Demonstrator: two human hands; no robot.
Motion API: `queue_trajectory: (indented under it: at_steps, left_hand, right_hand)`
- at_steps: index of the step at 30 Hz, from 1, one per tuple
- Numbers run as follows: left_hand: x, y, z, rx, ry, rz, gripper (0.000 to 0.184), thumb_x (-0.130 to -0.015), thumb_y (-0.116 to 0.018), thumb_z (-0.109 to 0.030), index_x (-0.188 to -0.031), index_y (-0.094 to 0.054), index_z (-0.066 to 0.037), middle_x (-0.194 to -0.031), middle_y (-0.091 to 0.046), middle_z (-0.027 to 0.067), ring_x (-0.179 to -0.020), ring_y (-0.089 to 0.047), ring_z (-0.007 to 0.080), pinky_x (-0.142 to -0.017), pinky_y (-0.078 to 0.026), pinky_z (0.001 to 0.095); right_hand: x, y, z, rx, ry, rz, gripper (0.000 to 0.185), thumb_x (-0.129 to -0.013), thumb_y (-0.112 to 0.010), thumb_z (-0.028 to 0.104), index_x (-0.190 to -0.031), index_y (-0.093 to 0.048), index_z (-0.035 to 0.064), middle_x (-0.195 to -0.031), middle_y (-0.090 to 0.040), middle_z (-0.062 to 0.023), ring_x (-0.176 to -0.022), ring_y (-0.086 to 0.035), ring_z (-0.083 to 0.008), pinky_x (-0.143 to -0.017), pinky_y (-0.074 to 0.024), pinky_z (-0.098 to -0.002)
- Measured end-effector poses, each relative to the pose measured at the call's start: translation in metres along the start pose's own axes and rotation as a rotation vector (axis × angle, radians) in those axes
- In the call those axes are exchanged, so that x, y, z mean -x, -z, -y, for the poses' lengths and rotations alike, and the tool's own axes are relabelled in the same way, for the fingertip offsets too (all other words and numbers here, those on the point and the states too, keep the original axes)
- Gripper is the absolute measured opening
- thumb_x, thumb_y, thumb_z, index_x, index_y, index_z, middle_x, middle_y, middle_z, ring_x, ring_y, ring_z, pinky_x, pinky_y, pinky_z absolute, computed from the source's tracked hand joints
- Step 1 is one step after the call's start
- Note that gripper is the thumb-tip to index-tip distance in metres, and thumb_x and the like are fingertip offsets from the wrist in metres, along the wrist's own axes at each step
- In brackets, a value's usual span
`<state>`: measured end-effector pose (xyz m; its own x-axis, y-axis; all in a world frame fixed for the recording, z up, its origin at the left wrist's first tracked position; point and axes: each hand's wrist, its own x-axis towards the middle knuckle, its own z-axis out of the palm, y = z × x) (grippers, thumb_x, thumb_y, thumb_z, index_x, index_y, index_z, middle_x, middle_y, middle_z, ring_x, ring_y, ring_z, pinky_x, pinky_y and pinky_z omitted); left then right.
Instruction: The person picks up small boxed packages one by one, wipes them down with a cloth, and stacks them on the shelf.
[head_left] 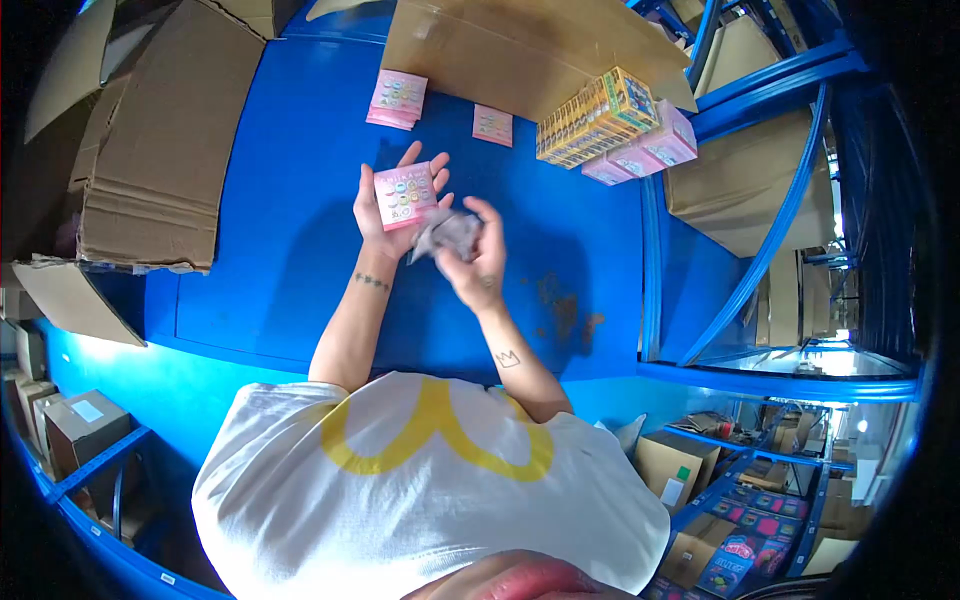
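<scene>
On the palm of my left hand rests a pink square packet with small round pictures, the fingers curving up around its far side. My right hand grips a crumpled grey cloth, blurred by motion, at the packet's lower right corner. Beyond my hands, a small stack of similar pink packets lies on the blue table. A single pink packet lies to the right of that stack.
Yellow boxes stand in a row beside pink boxes at the back right. A large open carton is on the left. A cardboard sheet borders the far side. Blue shelving rises at the right.
</scene>
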<state>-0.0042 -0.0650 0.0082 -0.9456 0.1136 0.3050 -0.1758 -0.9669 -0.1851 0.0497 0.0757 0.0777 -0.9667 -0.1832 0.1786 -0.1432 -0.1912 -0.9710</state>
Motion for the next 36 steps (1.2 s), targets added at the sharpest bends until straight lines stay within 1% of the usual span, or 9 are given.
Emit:
queue_trajectory:
  at_steps: [3, 5, 11, 15, 20, 22, 26, 30, 36]
  left_hand:
    - [0.001, -0.01, 0.015, -0.014, -0.011, -0.111, 0.07, -0.098, -0.033, -0.061, -0.15, -0.033, -0.014, -0.146, -0.04, 0.0264, -0.123, -0.053, 0.042, -0.098, -0.044, 0.0613]
    - [-0.002, -0.013, 0.02, -0.046, -0.023, -0.202, 0.07, -0.098, -0.034, -0.062, -0.15, -0.032, -0.015, -0.146, -0.04, 0.0266, -0.122, -0.053, 0.0425, -0.098, -0.044, 0.0618]
    - [0.0, 0.041, 0.021, 0.094, -0.035, 0.109, 0.075, -0.096, -0.036, -0.064, -0.154, -0.024, -0.017, -0.151, -0.033, 0.0273, -0.135, -0.038, 0.0477, -0.107, -0.033, 0.0661]
    - [0.005, 0.018, 0.033, -0.087, -0.076, -0.134, 0.066, -0.097, -0.037, -0.062, -0.149, -0.036, -0.02, -0.14, -0.048, 0.0238, -0.118, -0.057, 0.0403, -0.093, -0.048, 0.0602]
    - [0.005, 0.035, 0.021, 0.051, 0.003, 0.069, 0.061, -0.1, -0.038, -0.057, -0.146, -0.04, -0.018, -0.133, -0.053, 0.0232, -0.112, -0.059, 0.0388, -0.086, -0.05, 0.0588]
    - [0.002, 0.044, 0.009, 0.048, 0.041, 0.055, 0.06, -0.1, -0.039, -0.055, -0.146, -0.041, -0.016, -0.132, -0.054, 0.0232, -0.111, -0.059, 0.0384, -0.085, -0.05, 0.0584]
    - [0.0, 0.055, 0.001, 0.055, 0.081, 0.005, 0.057, -0.1, -0.043, -0.049, -0.144, -0.042, -0.013, -0.128, -0.056, 0.0233, -0.109, -0.06, 0.0373, -0.082, -0.05, 0.0572]
    - [0.001, 0.045, 0.026, -0.807, -0.022, -0.457, 0.062, -0.098, -0.046, -0.047, -0.144, -0.041, -0.006, -0.128, -0.057, 0.0215, -0.102, -0.061, 0.0324, -0.091, -0.048, 0.0532]
    - [0.0, 0.001, 0.042, -0.439, -0.016, -0.514, 0.056, -0.099, -0.043, -0.04, -0.142, -0.042, -0.004, -0.128, -0.059, 0.0183, -0.113, -0.06, 0.0314, -0.094, -0.048, 0.052]
  right_hand:
    - [-0.026, 0.017, -0.006, 0.209, 0.199, -0.103, 0.05, -0.075, -0.058, -0.012, -0.122, -0.059, 0.0045, -0.12, -0.06, -0.0171, -0.096, -0.065, -0.0268, -0.079, -0.0542, -0.0304]
    - [-0.049, 0.007, -0.011, 0.528, 0.659, -0.137, 0.047, -0.078, -0.059, -0.008, -0.123, -0.059, 0.0047, -0.123, -0.057, -0.0193, -0.105, -0.062, -0.0317, -0.086, -0.0527, -0.0356]
    - [-0.037, -0.051, -0.059, 1.158, 0.57, -0.152, 0.034, -0.08, -0.063, 0.004, -0.114, -0.064, 0.0027, -0.134, -0.054, -0.0186, -0.109, -0.058, -0.0347, -0.097, -0.0464, -0.0412]
    - [-0.042, -0.042, -0.066, 0.727, 0.537, 0.051, 0.033, -0.081, -0.063, 0.002, -0.113, -0.066, 0.0015, -0.129, -0.06, -0.0153, -0.1, -0.061, -0.0299, -0.088, -0.0491, -0.0345]
    - [-0.016, -0.021, -0.056, 0.61, 0.394, 0.309, 0.034, -0.082, -0.056, -0.005, -0.113, -0.068, -0.0003, -0.124, -0.063, -0.0162, -0.1, -0.062, -0.0251, -0.078, -0.0503, -0.0276]
    - [0.0, -0.006, -0.05, 0.392, 0.102, 0.364, 0.047, -0.077, -0.052, -0.011, -0.121, -0.065, 0.003, -0.122, -0.063, -0.0147, -0.1, -0.063, -0.023, -0.077, -0.0497, -0.0238]
    - [0.003, 0.025, -0.017, -0.177, -0.01, 0.005, 0.057, -0.077, -0.051, -0.007, -0.132, -0.057, 0.0076, -0.124, -0.062, -0.0149, -0.102, -0.063, -0.0233, -0.081, -0.0512, -0.0258]
    - [-0.02, 0.074, 0.028, -0.995, -0.143, -0.113, 0.052, -0.078, -0.05, -0.006, -0.129, -0.051, 0.0058, -0.12, -0.06, -0.0163, -0.108, -0.06, -0.0261, -0.091, -0.0503, -0.0358]
    - [-0.018, 0.073, 0.007, -0.364, 0.098, -0.44, 0.046, -0.081, -0.049, -0.008, -0.125, -0.054, 0.0041, -0.124, -0.058, -0.0165, -0.112, -0.058, -0.0262, -0.092, -0.0501, -0.0365]
